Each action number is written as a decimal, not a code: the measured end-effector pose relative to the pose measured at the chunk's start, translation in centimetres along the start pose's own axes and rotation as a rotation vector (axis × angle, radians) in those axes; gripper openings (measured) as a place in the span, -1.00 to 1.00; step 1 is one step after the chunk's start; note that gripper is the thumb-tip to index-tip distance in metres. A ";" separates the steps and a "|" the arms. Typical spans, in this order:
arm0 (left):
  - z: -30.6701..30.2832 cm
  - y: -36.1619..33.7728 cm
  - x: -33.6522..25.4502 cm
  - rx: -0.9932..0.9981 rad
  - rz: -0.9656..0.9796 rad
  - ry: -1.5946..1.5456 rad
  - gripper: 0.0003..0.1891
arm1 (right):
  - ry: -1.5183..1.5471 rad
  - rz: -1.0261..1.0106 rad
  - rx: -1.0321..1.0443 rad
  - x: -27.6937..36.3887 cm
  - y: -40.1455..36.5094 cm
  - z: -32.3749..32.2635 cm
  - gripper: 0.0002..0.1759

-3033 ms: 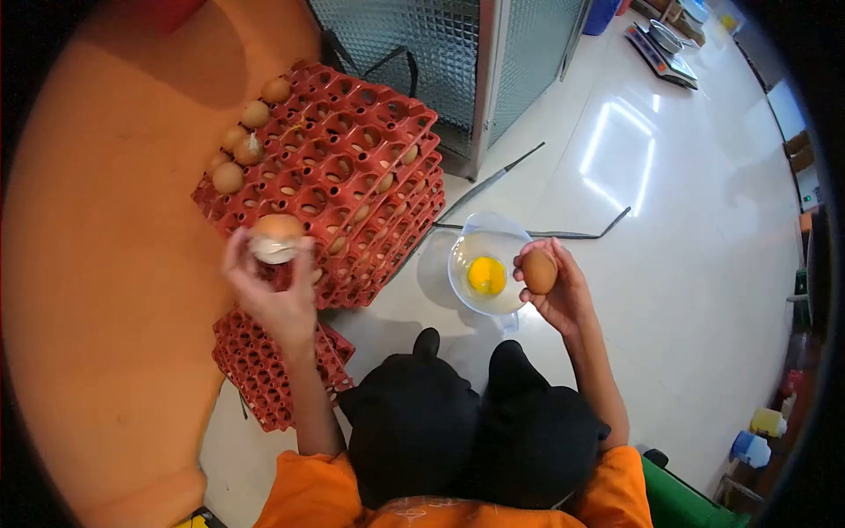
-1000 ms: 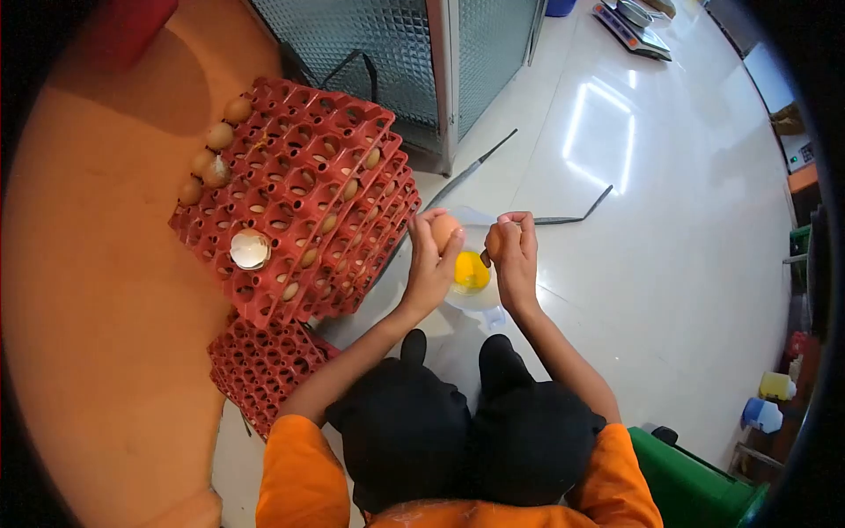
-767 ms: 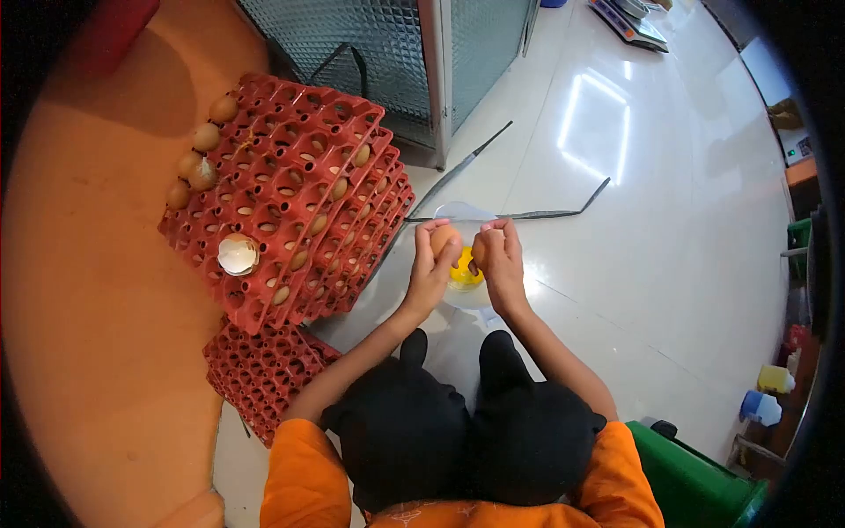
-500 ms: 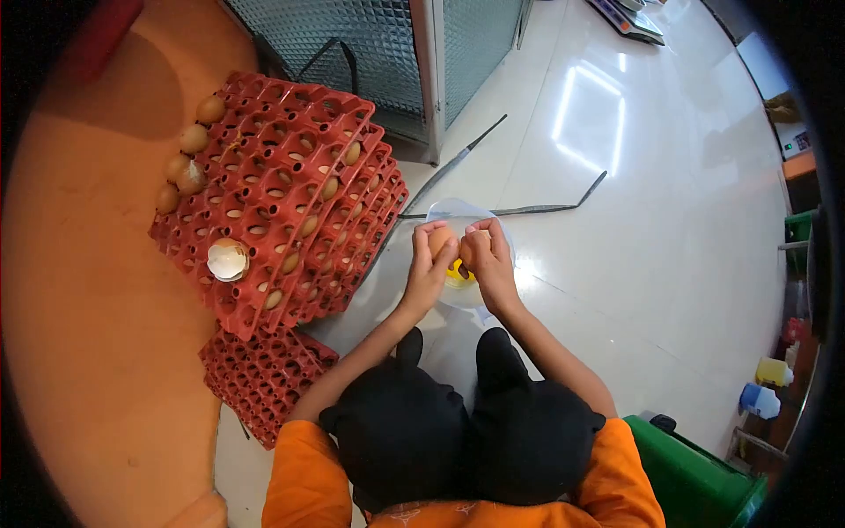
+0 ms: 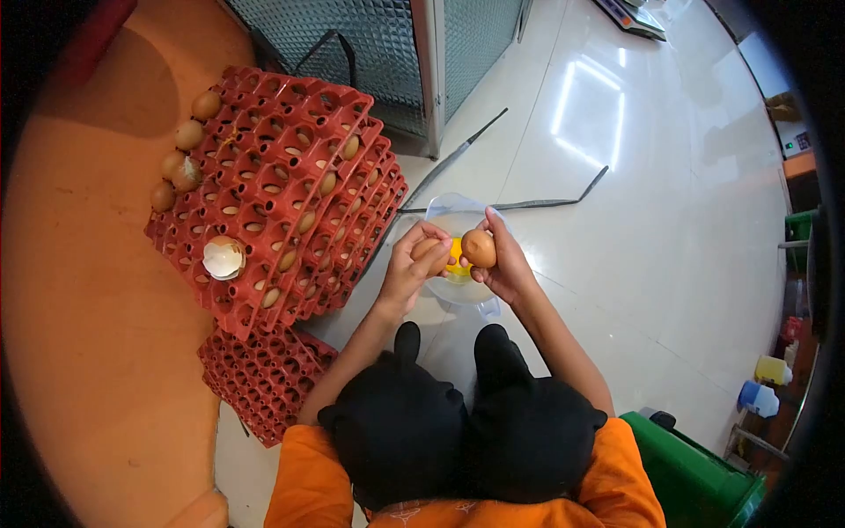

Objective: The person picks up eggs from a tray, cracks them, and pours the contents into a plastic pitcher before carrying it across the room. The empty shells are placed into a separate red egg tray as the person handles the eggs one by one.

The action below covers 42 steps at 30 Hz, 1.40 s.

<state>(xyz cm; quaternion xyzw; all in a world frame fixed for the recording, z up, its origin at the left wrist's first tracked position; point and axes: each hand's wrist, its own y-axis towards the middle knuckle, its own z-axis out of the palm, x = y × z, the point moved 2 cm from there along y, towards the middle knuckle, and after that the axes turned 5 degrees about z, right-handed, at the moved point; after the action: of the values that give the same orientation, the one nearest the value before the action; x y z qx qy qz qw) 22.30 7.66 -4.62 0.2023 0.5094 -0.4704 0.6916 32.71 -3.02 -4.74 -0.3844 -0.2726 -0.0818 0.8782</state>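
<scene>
Eggs: since half a second ago, the pair has come slightly apart, and the right hand has turned so that its egg faces the camera; judged from this, their contact has ended for now.
Left grip: the left hand clasps the left egg, partly covered by fingers.
Right grip: thumb and fingers grasp the right egg, with a small mark on its shell, perhaps a dent.
Clear jug: under both hands, the jug stands on the floor with yellow yolk inside; hands hide part of it.
Red tray stack: on the top tray, an eggshell sits by the near edge, with brown eggs along the left edge.
In the way: a dark strap runs behind the jug; knees crowd its near side.
</scene>
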 end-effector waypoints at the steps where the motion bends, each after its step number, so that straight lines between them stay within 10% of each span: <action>1: -0.3 0.0 0.0 0.022 -0.009 0.053 -0.78 | -0.066 0.008 0.017 0.1 0.0 -0.1 -0.51; 6: -0.6 0.1 -0.7 0.204 -0.071 0.236 -0.60 | -0.357 0.095 0.206 0.7 0.0 -0.3 -0.31; 12: 0.1 -0.1 0.0 0.252 -0.017 0.346 -0.55 | -0.510 0.034 -0.025 0.2 0.4 -0.3 -0.22; 33: -0.3 -0.1 -0.8 0.076 -0.063 0.524 -0.59 | -1.327 -0.429 0.091 3.9 -3.3 0.9 -0.57; 42: 0.1 0.3 -0.5 -0.013 0.361 0.998 -0.59 | -1.417 -0.670 0.032 3.1 -3.0 1.2 -0.61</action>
<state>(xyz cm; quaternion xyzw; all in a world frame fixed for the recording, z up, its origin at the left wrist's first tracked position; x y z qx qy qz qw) 22.55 7.96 -4.15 0.4817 0.7366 -0.1871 0.4363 33.77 -4.01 -0.49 -0.2298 -0.8706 -0.0737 0.4288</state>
